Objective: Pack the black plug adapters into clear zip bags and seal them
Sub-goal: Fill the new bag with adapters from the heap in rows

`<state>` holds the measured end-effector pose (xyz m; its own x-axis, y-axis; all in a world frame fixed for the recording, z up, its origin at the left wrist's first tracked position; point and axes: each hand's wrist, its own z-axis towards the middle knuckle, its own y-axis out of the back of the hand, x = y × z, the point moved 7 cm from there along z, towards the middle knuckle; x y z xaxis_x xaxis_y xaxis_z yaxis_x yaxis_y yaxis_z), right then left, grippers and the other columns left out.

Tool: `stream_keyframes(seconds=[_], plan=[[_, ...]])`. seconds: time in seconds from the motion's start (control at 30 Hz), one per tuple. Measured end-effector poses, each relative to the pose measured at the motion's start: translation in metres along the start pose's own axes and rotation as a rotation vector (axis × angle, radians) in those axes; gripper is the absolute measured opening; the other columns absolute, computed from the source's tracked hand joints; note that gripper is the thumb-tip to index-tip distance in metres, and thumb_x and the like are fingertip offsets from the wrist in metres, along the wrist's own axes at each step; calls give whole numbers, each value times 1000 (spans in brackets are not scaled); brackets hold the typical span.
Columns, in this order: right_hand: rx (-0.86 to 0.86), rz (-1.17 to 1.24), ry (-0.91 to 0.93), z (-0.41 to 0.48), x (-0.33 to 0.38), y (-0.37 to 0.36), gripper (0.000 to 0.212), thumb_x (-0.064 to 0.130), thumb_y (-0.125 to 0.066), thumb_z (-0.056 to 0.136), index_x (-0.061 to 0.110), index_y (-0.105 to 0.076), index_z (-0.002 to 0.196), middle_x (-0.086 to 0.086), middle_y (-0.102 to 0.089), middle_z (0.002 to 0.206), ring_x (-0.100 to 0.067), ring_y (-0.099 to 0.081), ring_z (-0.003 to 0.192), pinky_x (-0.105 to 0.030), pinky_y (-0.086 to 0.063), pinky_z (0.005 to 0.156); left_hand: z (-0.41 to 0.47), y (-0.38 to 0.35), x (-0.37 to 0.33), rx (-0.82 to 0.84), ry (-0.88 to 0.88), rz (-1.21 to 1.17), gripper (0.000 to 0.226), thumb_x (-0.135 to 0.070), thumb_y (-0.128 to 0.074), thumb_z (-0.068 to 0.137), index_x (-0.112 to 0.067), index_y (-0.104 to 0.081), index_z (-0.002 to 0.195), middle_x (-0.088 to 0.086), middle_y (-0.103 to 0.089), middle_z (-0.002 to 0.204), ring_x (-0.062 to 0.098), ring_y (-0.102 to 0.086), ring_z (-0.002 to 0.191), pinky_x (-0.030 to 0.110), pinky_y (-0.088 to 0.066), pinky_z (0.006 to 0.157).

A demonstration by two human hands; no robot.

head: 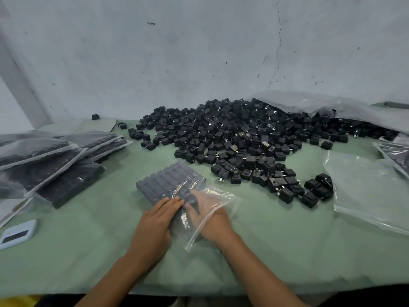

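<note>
A clear zip bag (170,185) lies on the green table in front of me, with black plug adapters in neat rows in its far end. My left hand (155,227) rests flat on top of the bag's near-left side, fingers straight. My right hand (210,216) is inside the bag's open mouth, seen through the plastic, its fingers reaching toward the adapters. A large heap of loose black adapters (243,138) spreads across the table behind the bag.
Filled bags (55,160) are stacked at the left. Empty clear bags (367,191) lie at the right, and a big plastic sack (332,107) drapes over the heap's right end. A small white device (17,233) sits near the left edge. A grey wall stands behind.
</note>
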<state>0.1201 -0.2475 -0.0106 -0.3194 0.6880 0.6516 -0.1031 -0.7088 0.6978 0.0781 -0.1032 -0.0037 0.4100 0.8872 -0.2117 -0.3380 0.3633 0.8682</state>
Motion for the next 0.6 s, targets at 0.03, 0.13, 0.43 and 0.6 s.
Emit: stream_keyframes(seconds=[0.03, 0.13, 0.43, 0.6], plan=[[4, 3, 7, 0, 0, 0, 32, 43, -52, 94, 26, -57, 120, -1, -68, 108, -21, -61, 102, -36, -50, 94, 0, 0, 1, -1, -2, -12, 67, -1, -44, 73, -20, -61, 135, -6, -56, 142, 19, -50, 134, 38, -48, 99], [17, 15, 5, -1, 0, 1, 34, 43, -51, 96, 23, -56, 123, -3, -67, 109, -22, -60, 103, -36, -48, 94, 1, 0, 7, 14, 20, -105, 61, -7, -39, 80, -20, -59, 137, -8, -53, 144, 16, -44, 137, 33, -34, 114], [96, 64, -44, -1, -4, -3, 33, 40, -52, 95, 29, -54, 126, 0, -67, 109, -20, -62, 100, -34, -48, 95, 13, 4, -2, -53, 68, -190, 52, -38, -26, 98, -19, -70, 117, -8, -65, 124, 11, -55, 117, 36, -38, 107], [110, 37, -76, 2, -7, -8, 44, 46, -50, 97, 31, -47, 138, -1, -64, 123, -20, -60, 113, -35, -46, 102, 12, 4, 0, -65, 85, -174, 49, -42, -27, 100, -24, -71, 116, -13, -65, 122, 10, -56, 117, 38, -42, 103]])
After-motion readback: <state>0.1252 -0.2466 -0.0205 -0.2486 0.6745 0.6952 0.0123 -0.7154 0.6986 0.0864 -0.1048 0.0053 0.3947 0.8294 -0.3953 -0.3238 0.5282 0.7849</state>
